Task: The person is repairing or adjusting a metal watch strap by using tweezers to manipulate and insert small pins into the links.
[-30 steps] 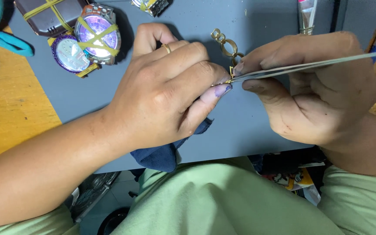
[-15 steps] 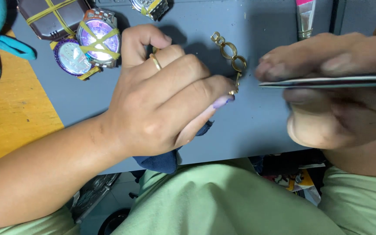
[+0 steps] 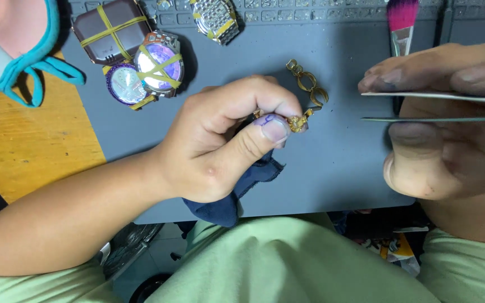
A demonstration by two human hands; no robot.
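Left hand: thumb and fingers pinched on gold chain, held just above grey mat | Right hand: closed around tweezers, tips parted, apart from chain | Under left hand: blue cloth | Upper left on mat: watches

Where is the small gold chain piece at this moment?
In the head view, the small gold chain piece is at centre, pinched by the left hand above the grey mat, left of the metal tweezers.
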